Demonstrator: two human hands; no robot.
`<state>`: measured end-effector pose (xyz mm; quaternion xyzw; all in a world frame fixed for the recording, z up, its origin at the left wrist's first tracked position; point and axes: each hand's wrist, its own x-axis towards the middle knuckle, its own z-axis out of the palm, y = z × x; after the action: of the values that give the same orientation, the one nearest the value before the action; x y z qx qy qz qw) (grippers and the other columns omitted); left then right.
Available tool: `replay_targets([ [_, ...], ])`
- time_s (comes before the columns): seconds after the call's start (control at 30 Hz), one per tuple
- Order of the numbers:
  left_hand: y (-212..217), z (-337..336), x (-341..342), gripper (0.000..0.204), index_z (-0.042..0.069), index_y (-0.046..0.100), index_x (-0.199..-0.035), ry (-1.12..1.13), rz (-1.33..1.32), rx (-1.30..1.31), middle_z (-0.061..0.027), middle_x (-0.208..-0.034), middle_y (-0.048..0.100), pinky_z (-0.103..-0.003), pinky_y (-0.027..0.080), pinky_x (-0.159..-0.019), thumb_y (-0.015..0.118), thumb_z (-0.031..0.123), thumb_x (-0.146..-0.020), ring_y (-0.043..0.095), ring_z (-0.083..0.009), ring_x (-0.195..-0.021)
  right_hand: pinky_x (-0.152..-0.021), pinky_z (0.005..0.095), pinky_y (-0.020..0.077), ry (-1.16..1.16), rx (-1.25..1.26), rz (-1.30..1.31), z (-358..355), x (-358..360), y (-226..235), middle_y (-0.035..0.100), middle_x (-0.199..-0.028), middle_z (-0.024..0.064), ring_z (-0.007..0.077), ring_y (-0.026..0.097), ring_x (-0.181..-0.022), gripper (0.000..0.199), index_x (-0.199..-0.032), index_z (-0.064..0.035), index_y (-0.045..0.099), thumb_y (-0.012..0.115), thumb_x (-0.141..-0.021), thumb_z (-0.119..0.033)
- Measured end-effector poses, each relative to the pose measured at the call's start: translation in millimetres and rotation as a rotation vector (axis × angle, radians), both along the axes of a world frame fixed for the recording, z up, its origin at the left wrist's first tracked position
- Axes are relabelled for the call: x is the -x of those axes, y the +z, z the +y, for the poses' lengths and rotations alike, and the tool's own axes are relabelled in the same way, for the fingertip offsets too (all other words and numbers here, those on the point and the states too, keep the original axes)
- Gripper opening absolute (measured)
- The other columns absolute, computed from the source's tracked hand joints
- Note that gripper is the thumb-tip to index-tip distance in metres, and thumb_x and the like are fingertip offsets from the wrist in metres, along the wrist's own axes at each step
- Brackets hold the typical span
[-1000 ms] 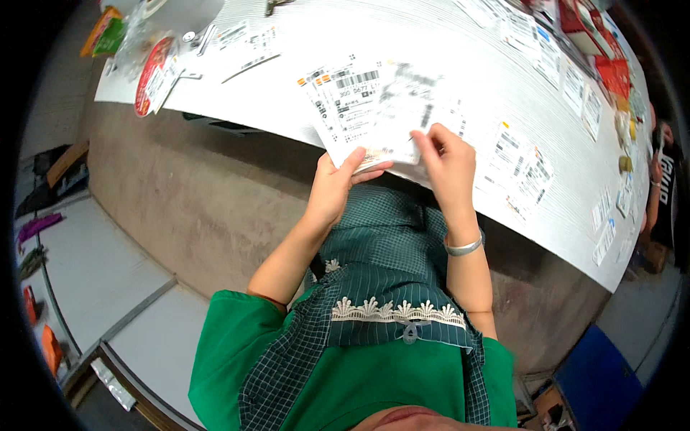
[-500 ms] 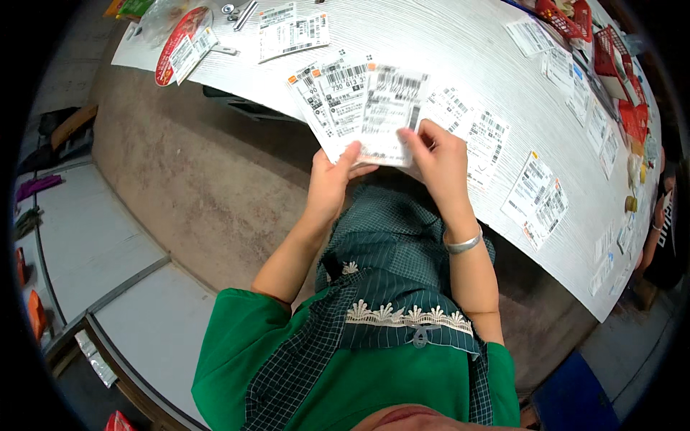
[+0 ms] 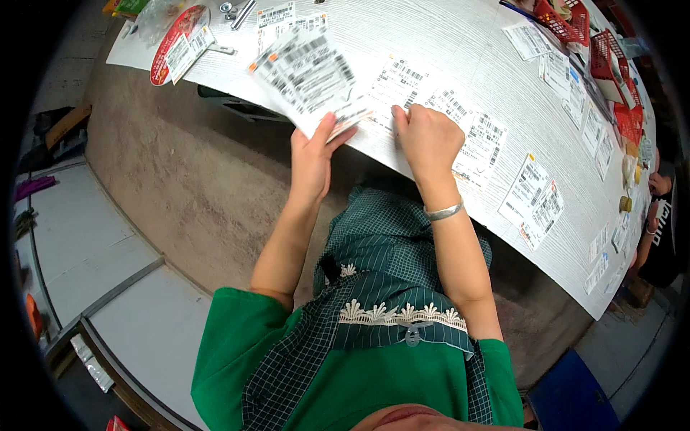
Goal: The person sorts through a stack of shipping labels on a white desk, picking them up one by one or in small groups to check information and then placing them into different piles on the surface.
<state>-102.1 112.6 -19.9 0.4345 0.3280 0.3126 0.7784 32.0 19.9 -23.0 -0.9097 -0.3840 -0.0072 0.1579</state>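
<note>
My left hand (image 3: pixel 314 154) grips the lower edge of a fanned stack of white shipping labels (image 3: pixel 305 75), thumb on top. The stack, partly blurred, is tilted over the table's near edge. To its right my right hand (image 3: pixel 433 140) is curled closed, thumb toward the left, just at the lower edge of a label (image 3: pixel 395 80) on the table. The undersides of its fingers are hidden, so I cannot tell whether anything is in them. More labels (image 3: pixel 485 140) lie beside and partly behind this hand.
Further right lies a pair of labels (image 3: pixel 530 190) on the white table (image 3: pixel 460 43). A red oval card (image 3: pixel 180 43) and a clear plastic bag (image 3: pixel 154 25) are at the far left. Red baskets (image 3: pixel 562 20) line the far right, where another person's arm (image 3: pixel 650 223) shows.
My left hand has swung the label stack up and left, away from my right hand. My right hand has let go of the stack and curled, and a label shows on the table between them.
</note>
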Motion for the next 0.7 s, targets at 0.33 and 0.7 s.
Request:
replay_targets([
  [0.33,-7.5,3.6,-15.6,0.036,-0.01,0.042,-0.122,-0.102,-0.03,0.125,-0.017,-0.116,0.055,-0.036,0.049,-0.091,0.049,0.011,-0.093,0.057,-0.0221,-0.104,-0.107,0.0499,0.0244,0.423,-0.058,0.051,-49.8,21.6,-0.6,0.045,-0.134,0.0076,0.0281,0.036,-0.128,0.052,-0.126,-0.0172,0.051,0.064,-0.078,-0.034],
  [0.7,10.1,-13.8,-2.4,0.033,-0.01,0.045,-0.12,-0.153,0.041,0.133,-0.0165,-0.112,0.058,-0.033,0.054,-0.081,0.048,0.01,-0.093,0.061,-0.0225,-0.096,-0.09,0.0383,0.0416,0.384,-0.396,0.336,-66.9,3.9,16.6,0.056,-0.115,0.01,0.0213,0.055,-0.103,0.036,-0.112,-0.0074,0.057,0.066,-0.079,-0.02],
])
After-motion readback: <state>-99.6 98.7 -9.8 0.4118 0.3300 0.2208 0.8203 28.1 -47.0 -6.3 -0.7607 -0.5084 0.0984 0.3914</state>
